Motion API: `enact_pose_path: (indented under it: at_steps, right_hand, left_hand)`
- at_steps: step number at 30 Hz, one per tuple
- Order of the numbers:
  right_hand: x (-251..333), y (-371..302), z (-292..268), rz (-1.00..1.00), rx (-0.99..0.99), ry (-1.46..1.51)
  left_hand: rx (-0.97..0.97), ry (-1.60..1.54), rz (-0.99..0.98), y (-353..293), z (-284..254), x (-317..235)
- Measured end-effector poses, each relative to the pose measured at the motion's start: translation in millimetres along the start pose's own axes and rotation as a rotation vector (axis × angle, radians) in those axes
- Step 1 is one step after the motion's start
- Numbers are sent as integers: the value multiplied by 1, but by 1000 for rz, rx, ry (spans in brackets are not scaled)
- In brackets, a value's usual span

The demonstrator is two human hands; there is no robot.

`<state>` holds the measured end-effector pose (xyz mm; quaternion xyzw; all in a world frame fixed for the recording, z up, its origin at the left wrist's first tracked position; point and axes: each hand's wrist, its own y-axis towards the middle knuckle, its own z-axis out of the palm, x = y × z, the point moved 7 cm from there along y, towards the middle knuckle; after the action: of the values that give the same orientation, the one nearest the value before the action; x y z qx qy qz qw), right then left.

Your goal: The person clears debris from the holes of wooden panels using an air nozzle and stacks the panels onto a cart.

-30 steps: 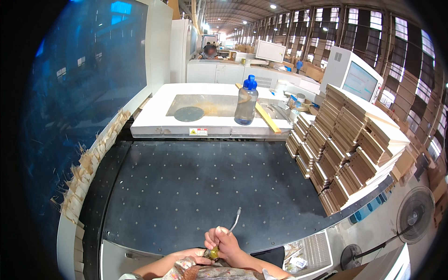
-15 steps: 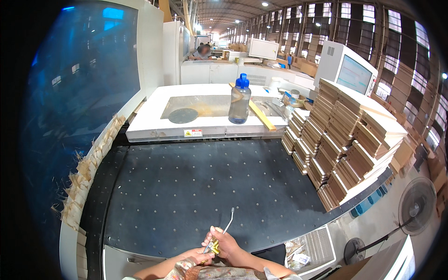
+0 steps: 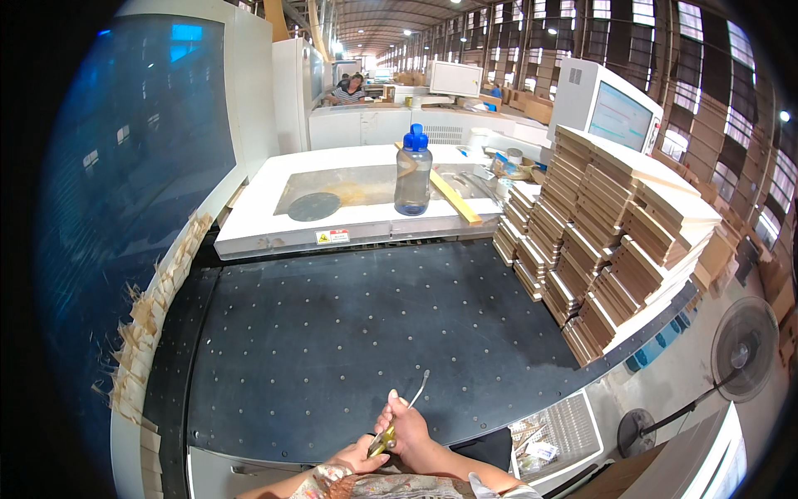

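Note:
Both my hands are together in front of me at the near edge of the dark machine table [image 3: 332,333]. Between them is an air blow gun [image 3: 382,443] with a yellowish metal body and a thin bent nozzle pointing up and away over the table. My right hand [image 3: 407,426] wraps round the upper part of the gun, its thumb up along the nozzle's base. Lower and to the left, my left hand [image 3: 357,454] is closed against the gun's lower end. The palms and part of the gun are hidden by the fingers.
Tall stacks of grooved boards [image 3: 607,241] stand on the table's right. Beyond it, a blue-capped bottle [image 3: 412,175] and yellow strip [image 3: 453,200] rest on a white platform [image 3: 249,216]. A wire basket [image 3: 573,424] sits near right, a fan [image 3: 742,349] farther right. One person [image 3: 349,90] is far back.
The view has shifted slightly. Both hands still hold the blow gun, which has turned a little, its nozzle tip now leaning farther right.

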<state>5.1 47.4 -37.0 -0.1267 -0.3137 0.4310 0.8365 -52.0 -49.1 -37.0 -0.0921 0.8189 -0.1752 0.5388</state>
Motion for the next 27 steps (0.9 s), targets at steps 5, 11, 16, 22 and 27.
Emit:
enact_pose_path:
  at_steps: [5,11,16,22,27]
  right_hand:
    - [20,-4,11,-128,44,-24]
    - [23,-1,0,-170,51,-39]
    - [21,4,-7,-210,82,-84]
    - [13,-1,1,-131,326,-13]
    - [6,-5,10,-75,497,122]
  left_hand:
    - [-123,180,-13,-4,-7,-28]
    - [53,-197,-136,2,1,-16]
    - [66,-378,-160,2,7,-4]
    - [91,-559,-193,-13,-3,-5]
    - [170,-740,-222,-17,-5,-6]
